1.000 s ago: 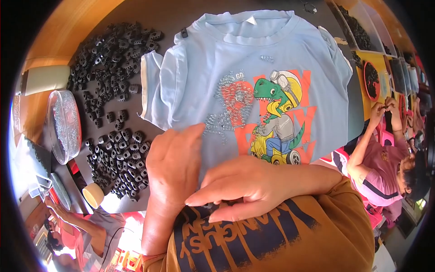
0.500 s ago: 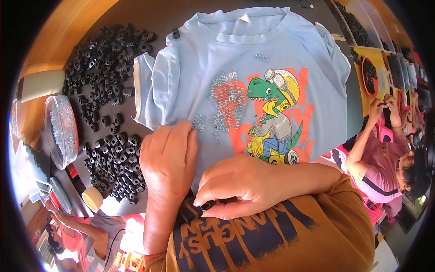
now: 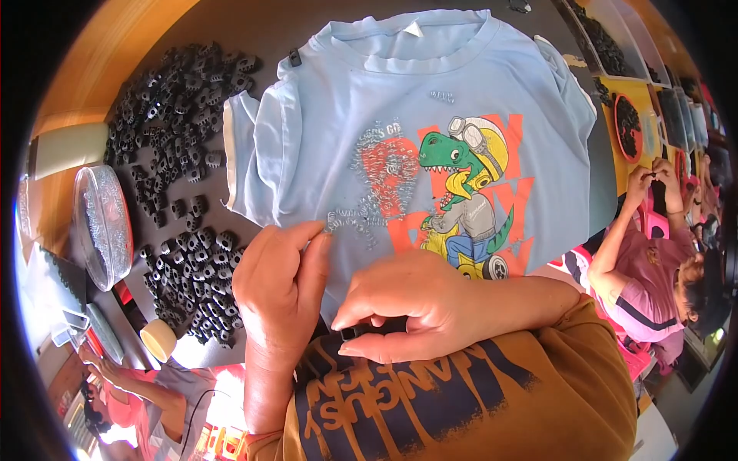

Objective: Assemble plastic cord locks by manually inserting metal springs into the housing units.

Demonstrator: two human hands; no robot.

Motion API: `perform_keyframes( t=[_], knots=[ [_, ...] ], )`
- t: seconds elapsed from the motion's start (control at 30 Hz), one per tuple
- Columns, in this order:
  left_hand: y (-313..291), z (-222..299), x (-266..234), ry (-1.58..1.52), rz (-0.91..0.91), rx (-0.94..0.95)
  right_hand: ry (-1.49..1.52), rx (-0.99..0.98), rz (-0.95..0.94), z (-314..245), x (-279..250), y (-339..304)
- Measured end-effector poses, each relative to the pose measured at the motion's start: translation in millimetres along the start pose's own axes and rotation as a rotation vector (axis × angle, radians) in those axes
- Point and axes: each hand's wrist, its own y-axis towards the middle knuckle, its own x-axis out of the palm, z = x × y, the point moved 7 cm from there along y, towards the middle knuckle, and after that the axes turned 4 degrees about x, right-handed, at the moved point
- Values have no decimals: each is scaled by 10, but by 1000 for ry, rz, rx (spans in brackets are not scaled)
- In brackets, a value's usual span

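Observation:
My right hand [image 3: 419,303] is closed around a small black plastic piece [image 3: 352,333], its end showing between thumb and fingers. To its left, my left hand [image 3: 278,280] has its thumb and fingertips pressed together at the edge of some loose springs. Whatever they pinch, if anything, is too small to make out. The small metal springs [image 3: 377,165] lie scattered over the printed front of a light blue T-shirt [image 3: 338,100], which is spread on the dark table. A few more springs [image 3: 442,97] rest higher up on the cloth.
Heaps of black plastic pieces [image 3: 173,100] cover the table's left side, with another heap [image 3: 196,280] nearer me. A clear round tub [image 3: 104,227] of springs stands beyond them, near a cream cup [image 3: 157,339]. People sit at right and lower left; a red bowl [image 3: 628,127] holds black pieces.
My left hand has drawn slightly back toward me, its fingertips pinched closer together. Springs near it now lie more spread out. My right hand has risen a little with the black piece.

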Motion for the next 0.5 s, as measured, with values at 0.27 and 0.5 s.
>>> perform_keyframes(
  t=[0.27,0.5],
  knots=[
    [-25,-96,-80,-242,-31,-225,71,6,152,8,-150,-10],
    [-130,-29,-201,-582,-34,-337,121,90,266,40,-272,17]
  ],
)
